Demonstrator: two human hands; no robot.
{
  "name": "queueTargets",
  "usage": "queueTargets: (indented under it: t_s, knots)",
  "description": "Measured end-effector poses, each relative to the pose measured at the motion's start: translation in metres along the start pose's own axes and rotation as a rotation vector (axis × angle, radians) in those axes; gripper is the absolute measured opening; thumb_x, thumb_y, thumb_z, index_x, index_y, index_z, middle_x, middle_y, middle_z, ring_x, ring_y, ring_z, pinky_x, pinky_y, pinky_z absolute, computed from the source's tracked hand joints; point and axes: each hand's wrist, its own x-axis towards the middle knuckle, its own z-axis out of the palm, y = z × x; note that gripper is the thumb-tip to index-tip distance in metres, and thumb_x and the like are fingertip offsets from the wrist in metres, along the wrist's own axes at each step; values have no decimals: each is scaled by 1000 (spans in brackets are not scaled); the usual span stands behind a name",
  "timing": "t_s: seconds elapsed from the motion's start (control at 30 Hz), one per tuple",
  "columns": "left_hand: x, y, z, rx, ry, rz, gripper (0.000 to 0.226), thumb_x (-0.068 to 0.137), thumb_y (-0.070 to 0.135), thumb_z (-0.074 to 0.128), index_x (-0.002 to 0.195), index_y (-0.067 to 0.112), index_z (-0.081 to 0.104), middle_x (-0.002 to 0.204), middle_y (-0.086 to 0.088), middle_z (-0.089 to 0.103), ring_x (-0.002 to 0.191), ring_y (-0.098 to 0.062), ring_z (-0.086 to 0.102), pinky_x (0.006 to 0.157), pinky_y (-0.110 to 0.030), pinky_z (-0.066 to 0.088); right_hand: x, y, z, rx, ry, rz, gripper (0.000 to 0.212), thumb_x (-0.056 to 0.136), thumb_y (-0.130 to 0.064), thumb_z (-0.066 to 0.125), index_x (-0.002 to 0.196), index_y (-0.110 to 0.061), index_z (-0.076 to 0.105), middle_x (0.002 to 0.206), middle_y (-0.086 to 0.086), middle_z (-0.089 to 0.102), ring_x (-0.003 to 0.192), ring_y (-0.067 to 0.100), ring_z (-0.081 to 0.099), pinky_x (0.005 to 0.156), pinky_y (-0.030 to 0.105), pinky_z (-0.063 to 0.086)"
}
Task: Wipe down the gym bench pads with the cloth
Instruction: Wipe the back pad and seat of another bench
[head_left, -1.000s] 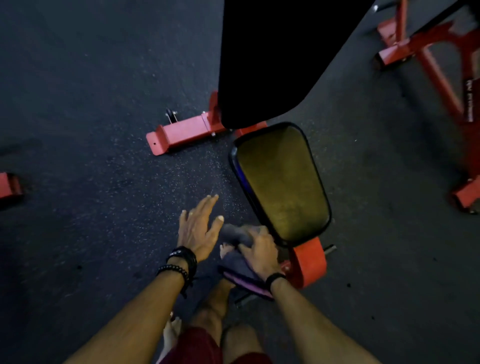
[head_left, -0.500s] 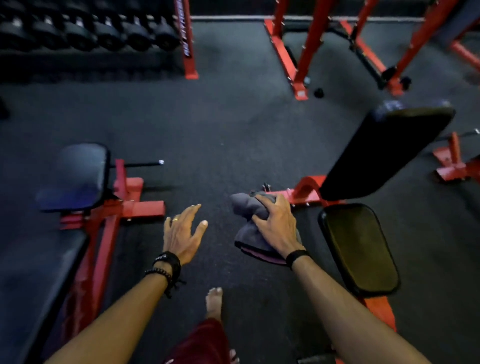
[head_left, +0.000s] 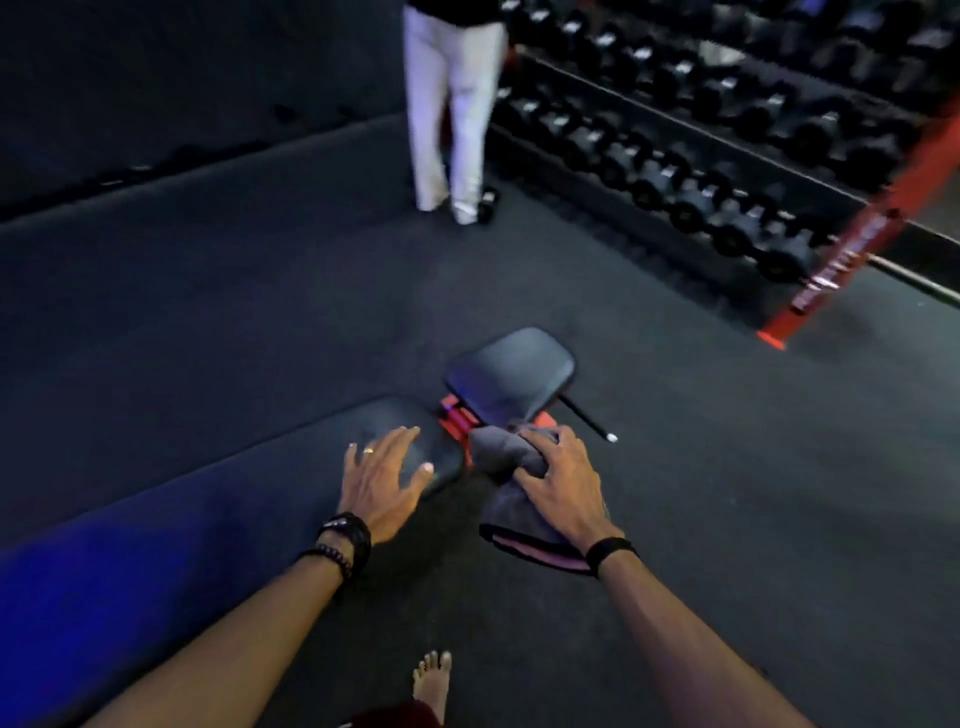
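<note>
A long dark bench back pad (head_left: 208, 499) runs from the lower left toward the centre. Beyond its far end sits a smaller dark seat pad (head_left: 511, 371) on a red frame (head_left: 457, 415). My left hand (head_left: 382, 478) is spread with straight fingers over the far end of the long pad; whether it touches is unclear. My right hand (head_left: 558, 486) grips a bunched grey cloth (head_left: 501, 452) with a pink edge, held in the air just right of the long pad's end and in front of the seat pad.
A dumbbell rack (head_left: 701, 171) with a red upright (head_left: 852, 260) fills the upper right. A person in white trousers (head_left: 452, 109) stands at the top centre. A thin black handle (head_left: 584, 418) sticks out beside the seat pad. My bare foot (head_left: 431, 680) stands on dark rubber flooring.
My view has swung left from the inclined bench to this flat bench. Both hands came over it: the left now over the long pad's end, the right still gripping the cloth.
</note>
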Motion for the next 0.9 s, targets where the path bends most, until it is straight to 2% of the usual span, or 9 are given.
queueTargets:
  t_s: [0.1,0.2,0.27,0.33,0.4,0.53,0.67,0.8,0.9]
  knots:
    - [-12,-35,-29,16,86,-152,87,76,70,16,148,28,38,155,3,38,142,-20,35,120,-49,10,37,-43,25,-24,-105,-193,54,77,-34,60,131,-30,59,122,4,50,116,27,49,99,39,45]
    - [-33,-62,-52,23,167,-311,88,75,71,15,148,27,37,156,2,36,142,-21,35,120,-50,11,59,-89,46,-38,-213,-360,54,81,-27,66,134,-30,57,125,3,49,118,23,46,99,34,42]
    - [-53,-73,-63,13,218,-410,89,74,72,15,148,27,37,157,2,35,142,-22,35,120,-50,10,68,-118,60,-55,-288,-480,53,82,-27,66,134,-30,56,126,3,48,118,25,46,101,38,43]
    - [-73,-81,-71,3,254,-516,82,80,70,23,148,26,38,156,2,36,141,-21,35,120,-50,10,72,-143,71,-56,-361,-591,51,83,-29,65,133,-31,55,126,3,48,118,25,47,98,41,45]
    - [-92,-85,-75,0,295,-609,65,91,59,40,146,25,40,154,2,39,140,-21,36,120,-50,14,73,-164,79,-65,-416,-693,50,85,-30,65,134,-32,55,126,1,47,118,23,45,95,39,47]
    - [-126,-75,-84,-14,452,-717,47,94,45,55,135,21,54,138,0,57,129,-20,47,112,-42,30,67,-203,87,-74,-526,-909,51,86,-32,63,136,-36,52,125,0,46,118,22,44,93,40,47]
    - [-150,-57,-94,19,615,-790,41,92,40,61,127,19,60,128,-2,63,121,-21,54,107,-44,38,61,-238,95,-71,-603,-1093,50,87,-34,61,136,-36,51,125,2,45,117,24,44,93,43,47]
    - [-172,-42,-100,73,740,-862,48,88,48,52,121,15,64,120,-5,67,113,-24,58,102,-49,41,47,-269,101,-47,-660,-1231,48,89,-35,60,136,-35,51,125,2,45,115,23,44,94,46,46]
    - [-188,-33,-106,83,799,-926,53,86,50,48,123,15,64,123,-6,66,118,-25,57,107,-50,36,35,-295,107,-43,-681,-1314,47,89,-34,60,135,-33,52,125,4,45,115,25,44,94,47,46]
